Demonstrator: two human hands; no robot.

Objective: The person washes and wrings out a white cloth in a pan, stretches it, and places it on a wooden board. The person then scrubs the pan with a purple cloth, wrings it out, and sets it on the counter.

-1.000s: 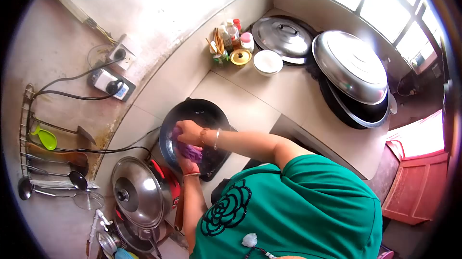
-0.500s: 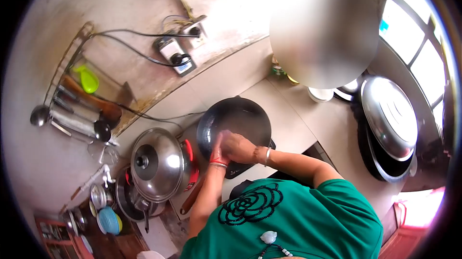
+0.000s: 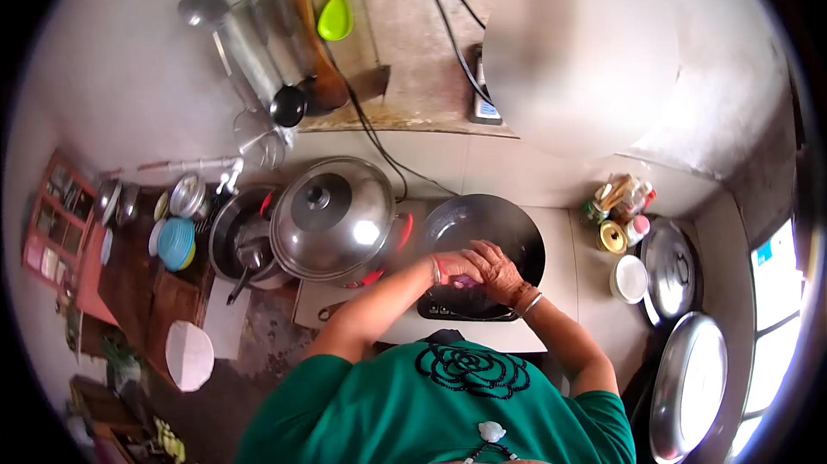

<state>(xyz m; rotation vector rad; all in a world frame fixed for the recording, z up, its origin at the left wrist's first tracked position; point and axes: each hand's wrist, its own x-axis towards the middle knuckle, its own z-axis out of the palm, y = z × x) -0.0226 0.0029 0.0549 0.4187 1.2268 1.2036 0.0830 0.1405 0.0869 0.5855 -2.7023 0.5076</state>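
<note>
My left hand (image 3: 451,267) and my right hand (image 3: 498,274) meet above the near side of a dark wok (image 3: 521,236). Both are closed, the right hand's fingers bent over the left hand's. A small purplish-pink thing (image 3: 466,281) shows just below the fingers; its kind is not clear, and the hands hide much of it. Under the wok sits a black cooker (image 3: 438,309) with buttons along its front edge. A faint haze hangs over the wok's dark inside.
To the left stands a large pan with a domed metal lid (image 3: 345,227), and a dark pot (image 3: 226,240) with a ladle-like tool. At the right are jars (image 3: 613,236), a white bowl (image 3: 629,280) and big metal lids (image 3: 689,386). Utensils, including a green scoop (image 3: 336,16), hang on the wall.
The view has swung, so the wok and lidded pan appear farther right. My hands stay together over the wok; the purplish thing between them now shows more plainly.
</note>
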